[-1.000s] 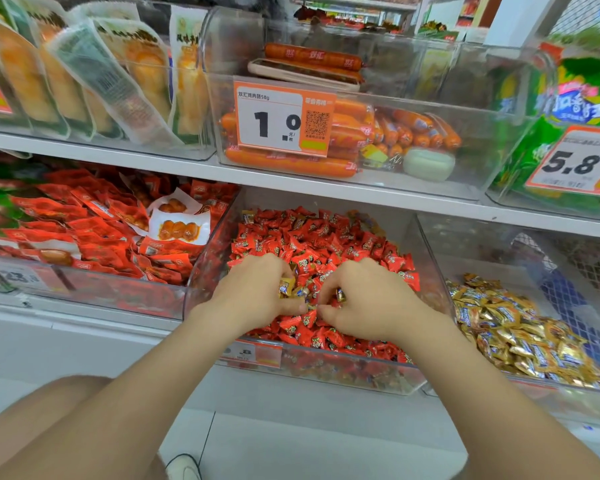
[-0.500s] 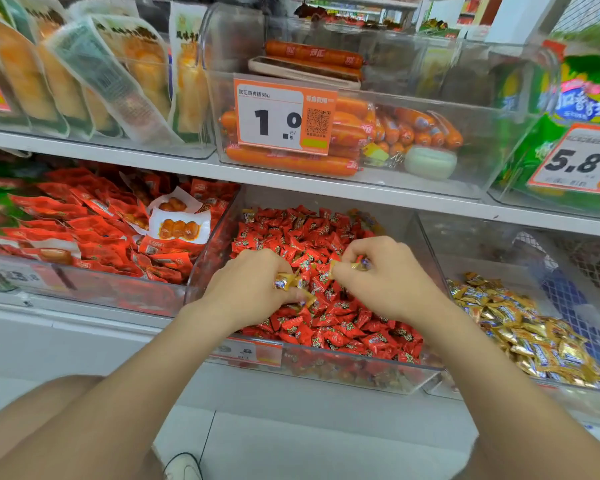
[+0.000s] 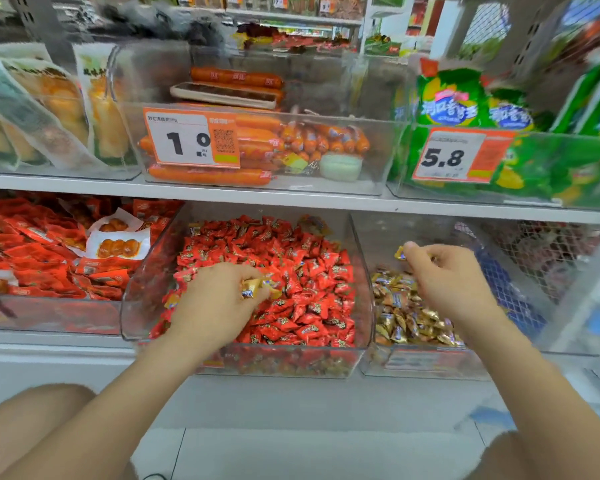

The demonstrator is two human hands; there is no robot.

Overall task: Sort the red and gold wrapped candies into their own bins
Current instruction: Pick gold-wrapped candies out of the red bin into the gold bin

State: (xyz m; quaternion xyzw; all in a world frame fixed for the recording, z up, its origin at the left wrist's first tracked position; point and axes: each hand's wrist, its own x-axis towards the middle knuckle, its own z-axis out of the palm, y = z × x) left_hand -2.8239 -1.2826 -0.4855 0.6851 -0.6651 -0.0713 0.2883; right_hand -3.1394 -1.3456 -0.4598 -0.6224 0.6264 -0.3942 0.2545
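White shop shelf (image 3: 291, 199), pale tiled floor (image 3: 326, 452), wire mesh side panel (image 3: 551, 258), more shelves (image 3: 291, 15) in bkgd, bright even light

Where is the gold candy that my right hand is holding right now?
Head view, right of centre: the gold candy is pinched in the right hand, above the gold candy bin, just right of the red candy bin.

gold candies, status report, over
Left grip holds gold candies over the red bin. Right grip pinches one gold candy above the gold bin. Nothing blocking.
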